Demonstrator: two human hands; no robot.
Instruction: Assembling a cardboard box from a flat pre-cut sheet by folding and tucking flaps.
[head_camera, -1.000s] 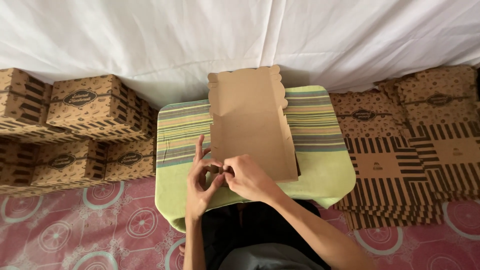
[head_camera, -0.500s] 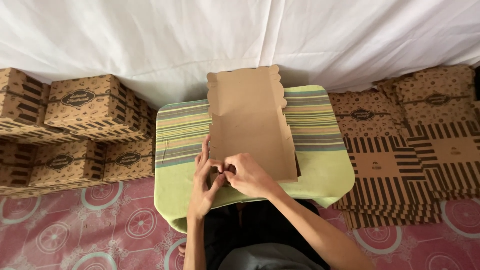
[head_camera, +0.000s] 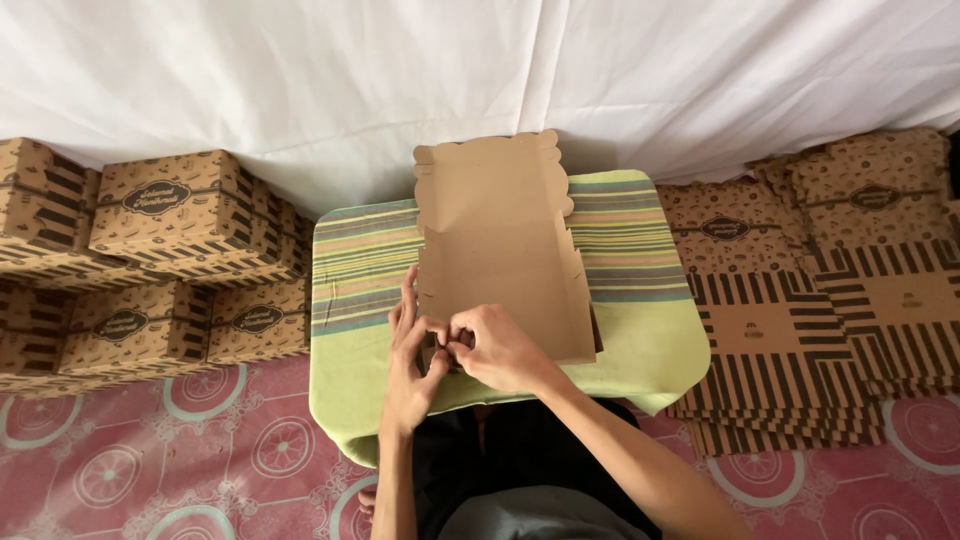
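1. Where the arms come up from the bottom middle of the frame, the left hand (head_camera: 408, 362) and the right hand (head_camera: 497, 347) meet, fingers curled tight, pinching the near edge of a flat brown cardboard sheet (head_camera: 497, 260).
2. That cardboard sheet lies on a small table with a green striped cloth (head_camera: 640, 260), in the middle of the frame.
3. Folded boxes (head_camera: 165, 215) are stacked at the left.
4. Flat boxes (head_camera: 800, 330) are piled at the right.
5. A white sheet (head_camera: 400, 80) hangs across the top.
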